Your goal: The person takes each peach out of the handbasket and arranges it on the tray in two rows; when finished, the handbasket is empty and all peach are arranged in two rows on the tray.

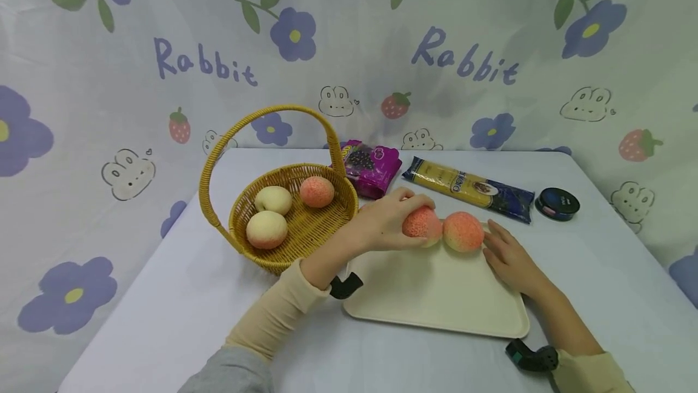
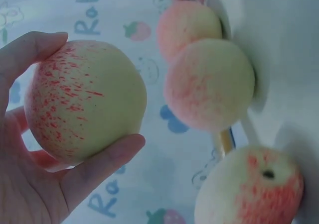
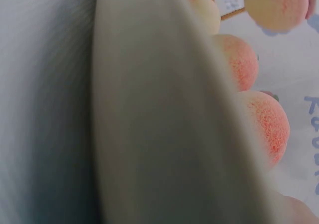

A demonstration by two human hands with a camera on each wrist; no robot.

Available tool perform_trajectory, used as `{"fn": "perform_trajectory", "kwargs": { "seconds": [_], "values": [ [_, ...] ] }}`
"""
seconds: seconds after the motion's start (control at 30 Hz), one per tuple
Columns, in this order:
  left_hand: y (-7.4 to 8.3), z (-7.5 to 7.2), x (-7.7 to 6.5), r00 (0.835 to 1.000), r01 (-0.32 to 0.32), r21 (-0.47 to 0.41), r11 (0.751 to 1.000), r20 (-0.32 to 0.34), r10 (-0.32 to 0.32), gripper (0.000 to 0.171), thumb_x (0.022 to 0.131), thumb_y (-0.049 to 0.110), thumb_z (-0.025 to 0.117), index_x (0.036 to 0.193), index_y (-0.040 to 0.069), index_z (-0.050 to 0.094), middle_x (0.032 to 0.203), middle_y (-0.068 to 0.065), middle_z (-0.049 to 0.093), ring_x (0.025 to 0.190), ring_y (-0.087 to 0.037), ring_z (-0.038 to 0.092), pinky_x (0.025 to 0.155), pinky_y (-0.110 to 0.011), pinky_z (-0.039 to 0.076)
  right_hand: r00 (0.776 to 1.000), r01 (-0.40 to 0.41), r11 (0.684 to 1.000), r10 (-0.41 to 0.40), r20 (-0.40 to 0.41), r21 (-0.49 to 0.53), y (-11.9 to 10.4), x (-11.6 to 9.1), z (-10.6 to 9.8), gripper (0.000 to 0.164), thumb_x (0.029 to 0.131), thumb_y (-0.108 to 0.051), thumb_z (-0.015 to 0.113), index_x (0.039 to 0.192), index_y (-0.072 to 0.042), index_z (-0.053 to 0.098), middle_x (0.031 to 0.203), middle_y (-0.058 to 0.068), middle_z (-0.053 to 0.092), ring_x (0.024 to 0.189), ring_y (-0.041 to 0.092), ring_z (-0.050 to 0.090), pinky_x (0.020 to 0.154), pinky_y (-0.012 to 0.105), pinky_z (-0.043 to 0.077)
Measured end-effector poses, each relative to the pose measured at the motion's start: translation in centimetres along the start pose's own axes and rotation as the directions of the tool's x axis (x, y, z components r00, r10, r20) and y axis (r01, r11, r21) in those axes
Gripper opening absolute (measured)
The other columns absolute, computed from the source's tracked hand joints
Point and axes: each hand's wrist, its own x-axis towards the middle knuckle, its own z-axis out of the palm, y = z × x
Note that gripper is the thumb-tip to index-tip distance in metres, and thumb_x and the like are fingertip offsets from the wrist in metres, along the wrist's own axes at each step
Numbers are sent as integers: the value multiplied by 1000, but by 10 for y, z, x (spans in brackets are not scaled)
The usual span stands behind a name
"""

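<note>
My left hand (image 1: 389, 220) grips a peach (image 2: 87, 102), fingers and thumb around its sides, raised over the tray. In the head view this pink-speckled peach hangs above the back of the cream tray (image 1: 436, 296). Another peach (image 1: 463, 232) sits at the tray's back edge, just right of the held one. My right hand (image 1: 509, 260) lies at the tray's right rim, fingers loosely extended beside that peach. More peaches show under the held one in the wrist views, one with a dark stem hollow (image 2: 254, 189); my left hand mostly hides them in the head view.
Left of the tray stands a wicker basket (image 1: 313, 232) with a tall handle and three peaches inside. Behind are a purple grape-print packet (image 1: 376, 166), a yellow and blue pasta packet (image 1: 469, 187) and a dark round tin (image 1: 557, 203). A printed curtain backs the white table.
</note>
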Motion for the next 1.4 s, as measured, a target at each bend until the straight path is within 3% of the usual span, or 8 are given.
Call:
{"fn": "perform_trajectory", "kwargs": {
  "seconds": [0.17,0.5,0.77,0.9,1.0,1.2,1.4],
  "values": [
    [11,15,10,999,-31,-29,999,43,32,52,79,43,66,125,27,49,114,-5,49,92,-12,51,73,-21,46,1000,-1,1000,1,-7,2,1,-2,1,38,92,-9,51,124,11,47,140,31,24,124,54,23,91,68,22],
    [42,48,30,988,-89,53,995,135,82,53,79,51,62,125,32,46,117,-1,49,91,-5,49,69,-20,43,1000,-7,1000,7,-13,-1,5,-3,-4,38,88,-5,54,123,10,48,139,30,27,122,54,24,92,68,20],
    [59,77,47,950,-120,31,992,293,106,55,82,53,57,129,30,40,121,1,47,100,-4,47,73,-21,45,998,-63,997,63,24,32,6,-5,-9,41,89,-12,56,124,6,49,141,28,26,125,52,22,91,70,18],
    [67,90,55,925,-172,38,984,349,148,56,84,50,55,131,24,38,122,-1,47,105,-5,46,79,-20,43,996,-83,996,82,47,30,6,-4,-10,42,88,-16,57,124,4,50,142,27,25,125,51,22,91,70,20],
    [72,99,57,910,-240,82,967,366,195,57,85,48,54,132,19,38,122,-2,48,106,-6,46,83,-17,41,996,-71,997,71,54,0,3,-3,-10,40,89,-16,56,124,2,50,142,26,25,126,50,23,90,69,23],
    [80,109,61,888,-244,100,965,423,181,56,86,50,53,131,21,37,129,-1,40,110,-3,41,85,-15,39,1000,-8,1000,7,30,8,-3,0,-11,36,86,-4,57,121,4,51,139,29,28,124,51,26,90,67,25],
    [86,115,67,860,-271,80,959,467,204,52,87,49,52,128,20,38,129,0,40,109,-7,43,87,-18,38,1000,-10,1000,10,0,23,-6,-1,-12,34,86,-2,56,119,7,53,136,30,31,122,51,28,90,66,26]
  ]
}}
